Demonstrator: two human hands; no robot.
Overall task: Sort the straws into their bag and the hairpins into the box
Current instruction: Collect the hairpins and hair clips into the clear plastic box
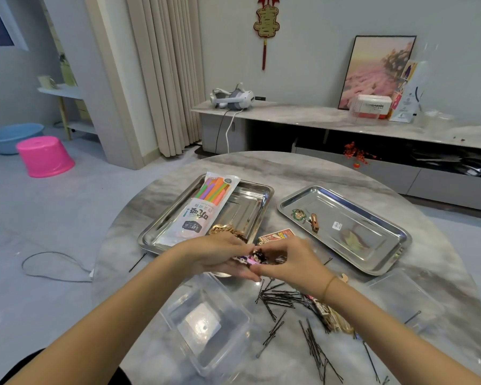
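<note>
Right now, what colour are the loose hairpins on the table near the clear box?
Black; the hairpins show best in the head view.

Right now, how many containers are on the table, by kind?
Rectangular stainless steel trays: 2
Clear plastic box: 1
Pink printed bag of coloured straws: 1
Total: 4

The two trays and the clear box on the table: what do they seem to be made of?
The left tray and the right tray look like polished stainless steel: silvery and mirror-bright, with reflections along their pressed rims. The clear box looks like thin rigid plastic, though glass cannot be ruled out: it is see-through and glossy, and the tabletop shows through its walls.
</note>
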